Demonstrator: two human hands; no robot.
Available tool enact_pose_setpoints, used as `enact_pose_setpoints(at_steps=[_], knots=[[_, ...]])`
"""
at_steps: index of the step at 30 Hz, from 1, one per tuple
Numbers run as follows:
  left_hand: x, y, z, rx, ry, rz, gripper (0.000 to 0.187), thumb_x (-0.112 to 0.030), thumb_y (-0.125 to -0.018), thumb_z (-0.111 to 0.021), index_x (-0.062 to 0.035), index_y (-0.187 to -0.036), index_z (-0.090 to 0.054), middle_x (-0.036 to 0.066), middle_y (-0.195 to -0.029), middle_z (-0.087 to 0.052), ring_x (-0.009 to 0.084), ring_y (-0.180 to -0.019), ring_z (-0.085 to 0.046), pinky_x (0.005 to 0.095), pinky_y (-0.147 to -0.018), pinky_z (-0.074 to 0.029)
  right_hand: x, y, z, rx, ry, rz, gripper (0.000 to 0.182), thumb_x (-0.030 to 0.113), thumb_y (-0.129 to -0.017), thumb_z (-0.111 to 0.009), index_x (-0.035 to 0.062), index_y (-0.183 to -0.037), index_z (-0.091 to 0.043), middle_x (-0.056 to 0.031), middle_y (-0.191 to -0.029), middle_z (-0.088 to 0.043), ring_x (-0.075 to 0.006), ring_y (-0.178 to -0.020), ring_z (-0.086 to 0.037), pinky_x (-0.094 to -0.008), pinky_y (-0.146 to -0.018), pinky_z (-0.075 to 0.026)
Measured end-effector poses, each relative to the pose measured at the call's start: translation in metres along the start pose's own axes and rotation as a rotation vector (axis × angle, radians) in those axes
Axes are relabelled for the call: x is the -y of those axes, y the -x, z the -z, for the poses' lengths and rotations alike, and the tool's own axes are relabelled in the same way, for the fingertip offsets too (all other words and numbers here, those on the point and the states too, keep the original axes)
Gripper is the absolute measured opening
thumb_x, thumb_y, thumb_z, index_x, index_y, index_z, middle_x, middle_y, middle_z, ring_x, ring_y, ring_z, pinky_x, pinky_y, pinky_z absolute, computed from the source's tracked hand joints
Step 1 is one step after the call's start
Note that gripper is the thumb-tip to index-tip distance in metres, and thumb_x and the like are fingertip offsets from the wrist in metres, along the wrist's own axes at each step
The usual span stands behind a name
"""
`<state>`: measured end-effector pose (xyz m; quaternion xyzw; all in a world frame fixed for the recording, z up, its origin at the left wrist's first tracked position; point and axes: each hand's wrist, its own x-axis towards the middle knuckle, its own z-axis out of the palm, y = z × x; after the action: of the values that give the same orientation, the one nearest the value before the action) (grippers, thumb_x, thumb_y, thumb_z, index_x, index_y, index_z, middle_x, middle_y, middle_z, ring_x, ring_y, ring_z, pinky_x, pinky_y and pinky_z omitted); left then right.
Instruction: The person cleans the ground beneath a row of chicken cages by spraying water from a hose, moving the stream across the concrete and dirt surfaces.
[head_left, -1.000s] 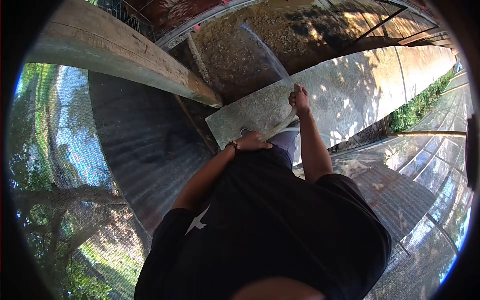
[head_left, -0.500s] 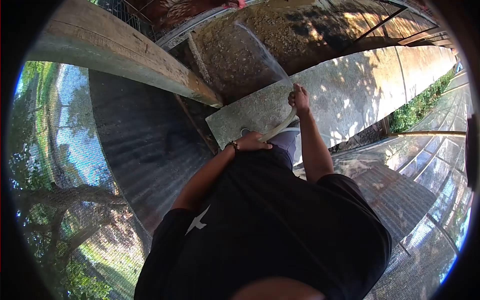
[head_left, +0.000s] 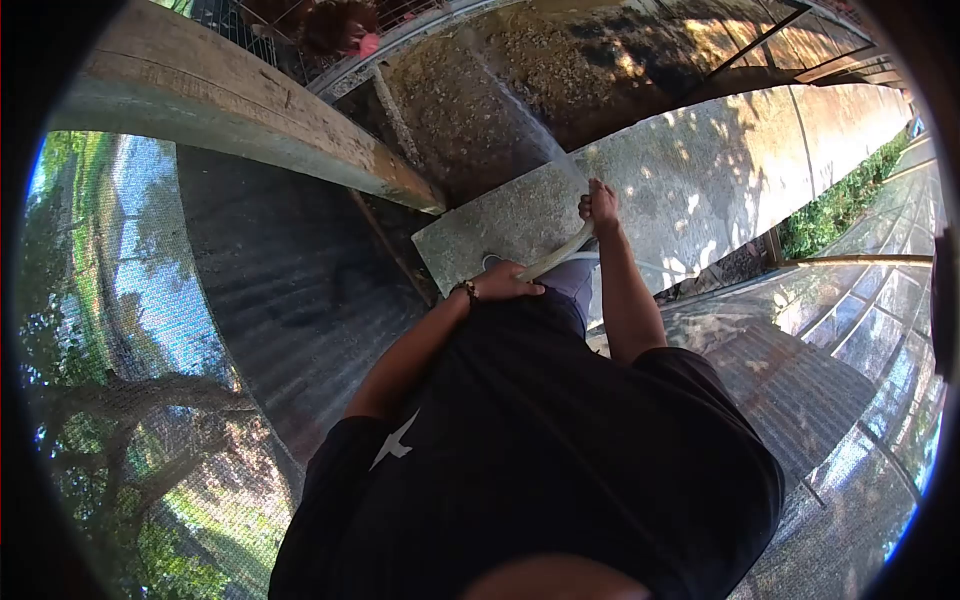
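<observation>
A pale hose (head_left: 557, 258) runs between my two hands in front of my waist. Near its outlet, my right hand (head_left: 600, 206) is closed around it with the arm stretched forward. My left hand (head_left: 505, 282), with a beaded bracelet at the wrist, grips the hose further back, close to my body; its fingers are partly hidden. A jet of water (head_left: 535, 130) leaves the end by my right hand and falls on the wet brown ground (head_left: 450, 110) beyond the concrete.
A concrete walkway (head_left: 690, 160) stretches away to the right. A wooden post (head_left: 240, 95) slants across the upper left, beside dark corrugated sheeting (head_left: 300, 260). Behind wire at the top is a reddish-brown chicken (head_left: 338, 28). Netting (head_left: 160, 300) hangs at the left.
The water jet has swung slightly and looks more broken up. The chicken at the top has moved its head leftward. My hands keep nearly the same place on the hose.
</observation>
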<state>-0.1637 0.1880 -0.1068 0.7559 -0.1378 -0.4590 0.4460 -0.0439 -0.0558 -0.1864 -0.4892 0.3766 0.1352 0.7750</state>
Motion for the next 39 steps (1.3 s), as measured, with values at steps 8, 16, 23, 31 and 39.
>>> enact_pose_setpoints(at_steps=[8, 16, 23, 31, 39], knots=[[0.006, -0.003, -0.003, -0.009, 0.072, 0.036, 0.055, -0.057, -0.079, -0.072, -0.002, -0.088, -0.068, 0.004, -0.076, -0.065, 0.011, -0.076, -0.059, 0.0311, -0.07, -0.047, -0.015, -0.014, 0.013, -0.076, 0.055, -0.041, 0.017, 0.028, -0.094, -0.054, 0.0144, -0.095, -0.044, -0.0013, -0.06, -0.038, -0.0127, -0.044, -0.04, -0.0275, -0.038, -0.034], [0.014, -0.004, -0.008, -0.045, 0.144, 0.026, 0.057, -0.057, -0.079, -0.073, -0.0005, -0.087, -0.068, 0.004, -0.076, -0.065, 0.0106, -0.076, -0.059, 0.0303, -0.07, -0.047, -0.027, -0.026, 0.021, -0.166, 0.062, -0.065, 0.012, 0.02, -0.09, -0.05, 0.0116, -0.082, -0.047, -0.0054, -0.051, -0.042, -0.0183, -0.038, -0.044, -0.0334, -0.035, -0.038], [0.017, -0.006, -0.009, -0.044, 0.084, 0.013, 0.058, -0.056, -0.079, -0.073, -0.0002, -0.091, -0.068, 0.005, -0.078, -0.066, 0.0111, -0.078, -0.06, 0.0301, -0.072, -0.048, -0.031, -0.031, 0.028, -0.101, 0.054, -0.083, 0.013, 0.023, -0.091, -0.051, 0.0111, -0.088, -0.046, -0.0061, -0.054, -0.043, -0.0175, -0.04, -0.045, -0.0328, -0.036, -0.038], [0.008, -0.003, -0.007, 0.02, 0.082, 0.05, 0.049, -0.05, -0.085, -0.069, -0.0027, -0.101, -0.07, 0.007, -0.091, -0.07, 0.0151, -0.09, -0.064, 0.0303, -0.084, -0.047, -0.018, -0.013, 0.019, -0.052, 0.051, -0.049, 0.024, 0.031, -0.094, -0.055, 0.0141, -0.084, -0.041, -0.0009, -0.058, -0.038, -0.0122, -0.042, -0.039, -0.0266, -0.037, -0.035], [0.009, 0.0, -0.008, -0.032, 0.06, -0.016, 0.057, -0.057, -0.08, -0.071, -0.001, -0.091, -0.068, 0.007, -0.079, -0.067, 0.0129, -0.079, -0.062, 0.0307, -0.074, -0.048, -0.009, -0.001, 0.009, -0.007, 0.036, -0.019, 0.02, 0.029, -0.096, -0.052, 0.0135, -0.09, -0.041, -0.0023, -0.06, -0.04, -0.0132, -0.043, -0.041, -0.0284, -0.037, -0.035]])
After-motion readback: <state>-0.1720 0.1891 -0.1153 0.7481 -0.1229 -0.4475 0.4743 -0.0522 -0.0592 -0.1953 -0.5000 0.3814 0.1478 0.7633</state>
